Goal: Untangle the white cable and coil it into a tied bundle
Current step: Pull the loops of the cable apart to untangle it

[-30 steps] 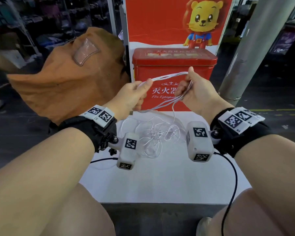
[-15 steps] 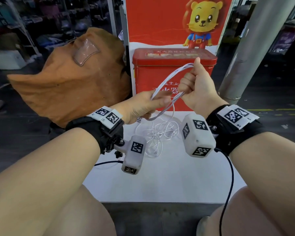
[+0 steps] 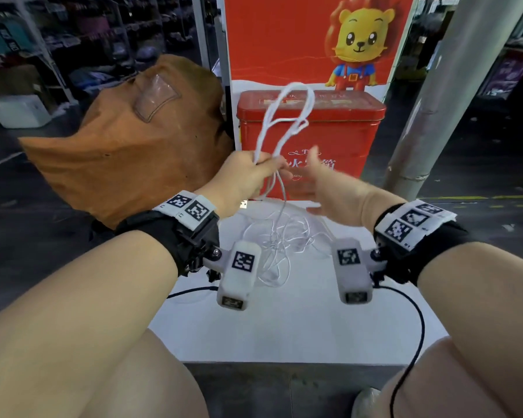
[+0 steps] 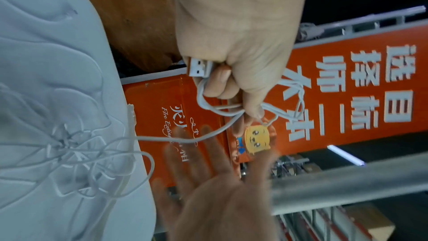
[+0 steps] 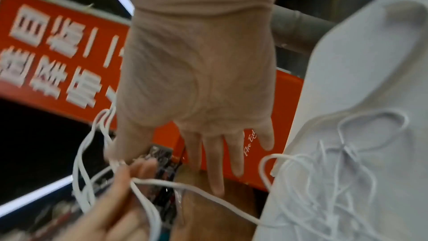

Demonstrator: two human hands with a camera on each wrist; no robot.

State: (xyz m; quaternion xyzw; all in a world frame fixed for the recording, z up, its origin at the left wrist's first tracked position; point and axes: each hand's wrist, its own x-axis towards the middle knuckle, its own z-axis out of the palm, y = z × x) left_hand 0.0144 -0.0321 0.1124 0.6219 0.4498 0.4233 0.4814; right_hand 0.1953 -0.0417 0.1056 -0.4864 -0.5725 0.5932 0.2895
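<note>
The white cable [image 3: 285, 116] stands up in several loops out of my left hand [image 3: 269, 168], which grips the bunch in a fist above the table's far edge. In the left wrist view the cable's USB plug [image 4: 200, 67] sticks out of that fist. From the fist a strand [image 5: 197, 189] runs down to the loose tangle [image 3: 280, 239] lying on the white table [image 3: 284, 327]. My right hand [image 3: 310, 179] hovers just right of the left one, blurred, with its fingers [image 5: 217, 162] straight and spread, holding nothing.
A red metal box [image 3: 338, 137] stands right behind the hands under a red poster. A brown sack [image 3: 127, 152] lies at the left, a grey pillar [image 3: 441, 101] rises at the right. A black wire [image 3: 418, 327] hangs from the right wrist camera.
My right hand has let go of the cable loops and dropped lower with its fingers spread. The left hand now holds the bunch alone, and the loops stand upright.
</note>
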